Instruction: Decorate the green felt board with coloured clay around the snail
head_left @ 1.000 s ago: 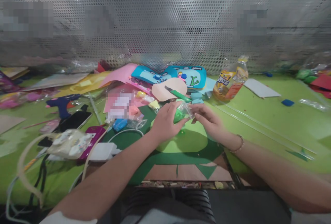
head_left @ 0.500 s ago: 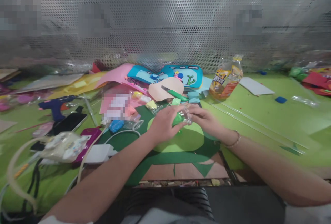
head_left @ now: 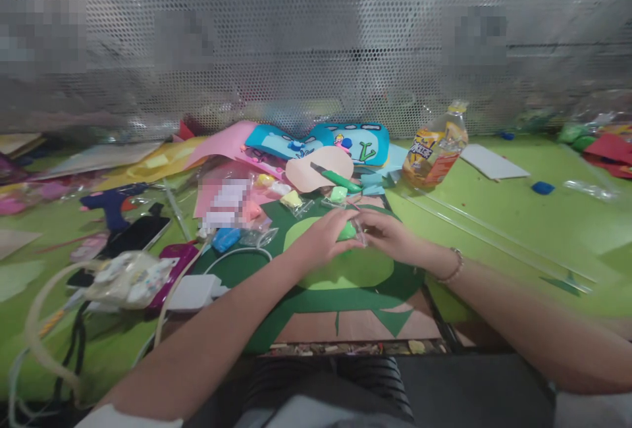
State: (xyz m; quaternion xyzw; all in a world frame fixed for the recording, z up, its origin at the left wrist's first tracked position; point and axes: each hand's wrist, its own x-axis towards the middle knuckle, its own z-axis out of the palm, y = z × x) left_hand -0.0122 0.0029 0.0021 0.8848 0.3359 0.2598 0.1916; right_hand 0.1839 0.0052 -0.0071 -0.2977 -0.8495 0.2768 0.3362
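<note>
My left hand (head_left: 323,237) and my right hand (head_left: 390,234) meet over a light green paper shape (head_left: 355,273), which lies on dark green paper (head_left: 316,301). Between them is a small clear bag of bright green modelling clay (head_left: 348,230). The left thumb and fingers close round the green lump; the right fingertips pinch the clear plastic, partly hidden behind the hand. Just beyond my hands are a bagged pale green clay piece (head_left: 338,195) and a bagged pale yellow piece (head_left: 292,200). A green-handled cutter (head_left: 340,181) rests on a peach paper shape (head_left: 301,172).
At left lie a glue gun (head_left: 116,207), a dark phone (head_left: 143,234), a power strip (head_left: 128,276) and loose cables. A drink bottle (head_left: 434,151) stands at back right near clear thin rods (head_left: 494,234). Blue decorated pieces (head_left: 363,141) lie before a perforated metal panel (head_left: 316,33).
Both hands have drawn closer round the bagged green clay, covering more of it. The pale green piece behind them now shows more fully. The whole view has shifted slightly.
</note>
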